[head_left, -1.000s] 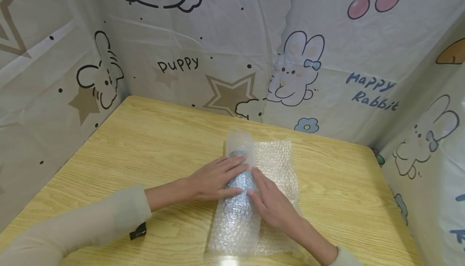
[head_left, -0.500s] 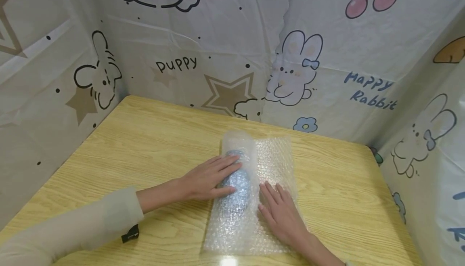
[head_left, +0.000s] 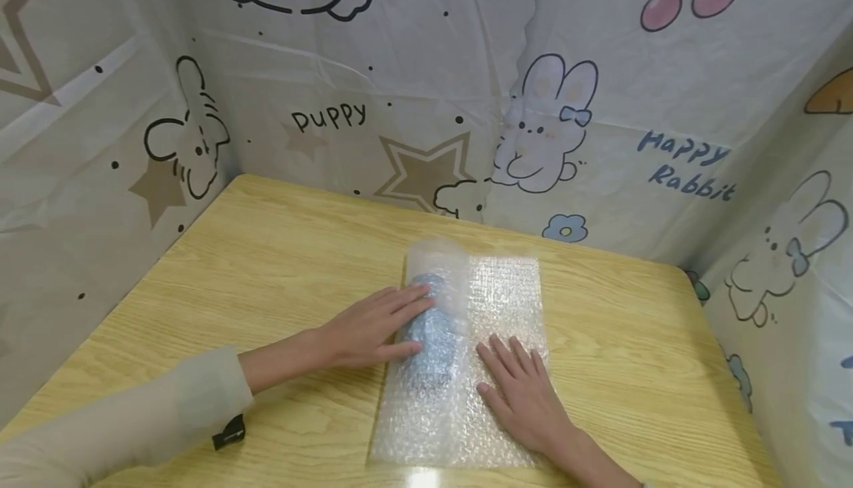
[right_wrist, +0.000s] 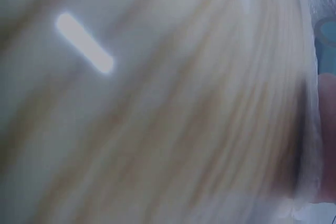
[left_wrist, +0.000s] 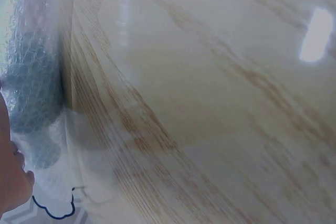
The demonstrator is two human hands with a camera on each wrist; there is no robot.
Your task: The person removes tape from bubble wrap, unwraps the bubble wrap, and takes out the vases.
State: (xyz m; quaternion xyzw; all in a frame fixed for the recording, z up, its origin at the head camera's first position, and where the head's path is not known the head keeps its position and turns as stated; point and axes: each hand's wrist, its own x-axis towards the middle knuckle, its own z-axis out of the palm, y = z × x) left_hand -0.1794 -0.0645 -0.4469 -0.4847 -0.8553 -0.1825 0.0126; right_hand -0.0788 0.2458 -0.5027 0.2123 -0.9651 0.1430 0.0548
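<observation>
A blue, bottle-shaped thing (head_left: 433, 340) lies under a layer of bubble wrap (head_left: 426, 421) on the table. My left hand (head_left: 366, 329) rests on it from the left, fingers nearly straight across the top. To the right, a flat part of the wrap is spread out, and my right hand (head_left: 523, 395) lies on it with fingers extended. In the left wrist view the blue thing (left_wrist: 34, 87) shows blurred through the bubbles, wide in its body and narrower at one end, beside the edge of my left hand (left_wrist: 13, 174).
The wood-grain table (head_left: 266, 251) is bounded behind and at both sides by a printed cloth (head_left: 413, 51). A small black object (head_left: 229, 432) shows below my left sleeve (head_left: 153, 406).
My right hand has left the side of the covered blue thing and now lies flat on the wrap farther right. The blue thing and my left hand have shifted slightly left.
</observation>
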